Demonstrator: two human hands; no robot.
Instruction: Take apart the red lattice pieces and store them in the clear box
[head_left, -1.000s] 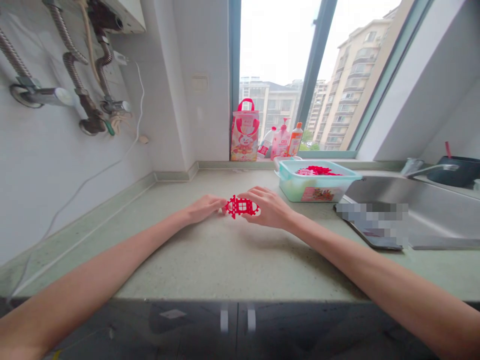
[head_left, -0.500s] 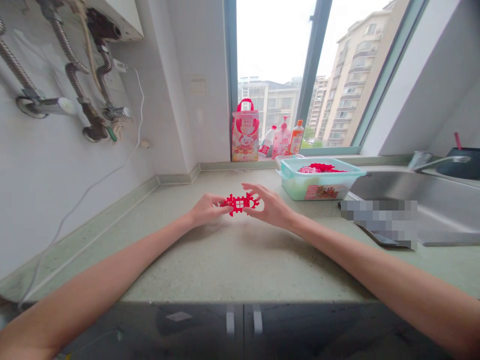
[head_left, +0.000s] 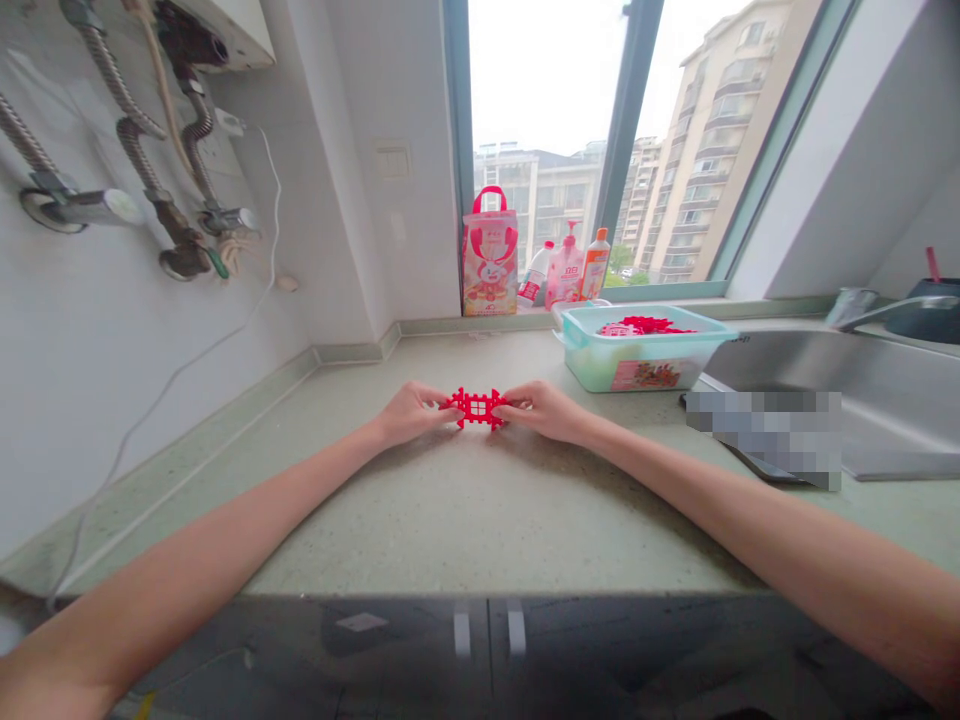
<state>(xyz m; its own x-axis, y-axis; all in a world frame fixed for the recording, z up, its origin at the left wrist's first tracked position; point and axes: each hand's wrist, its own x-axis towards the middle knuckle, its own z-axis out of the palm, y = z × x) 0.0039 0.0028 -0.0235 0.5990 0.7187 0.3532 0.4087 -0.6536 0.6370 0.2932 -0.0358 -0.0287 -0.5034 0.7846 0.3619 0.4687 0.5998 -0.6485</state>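
Red building piece: a toothed, openwork red building piece with a four-pane window, at the centre of the desk; its two ends are hidden by fingers, and whether it touches the surface is hard to tell.
Hands: the left hand pinches its 9 o'clock end, the right hand its 3 o'clock end.
Mint plastic tub: at 2 o'clock from the piece, the tub is lidless, with a heap of red pieces inside; single shapes blur together, and the lower contents show only as pale tints through the wall.
Tub label: a picture label on the near side, too small to read.
Windowsill: at 12 o'clock, a handled pink bag, contents hidden; towards 1 o'clock, three bottles.
Sink: steel basin at 3 o'clock, cut off by the frame.
Flat dark device: between piece and sink, the device is mostly masked by pixelation.
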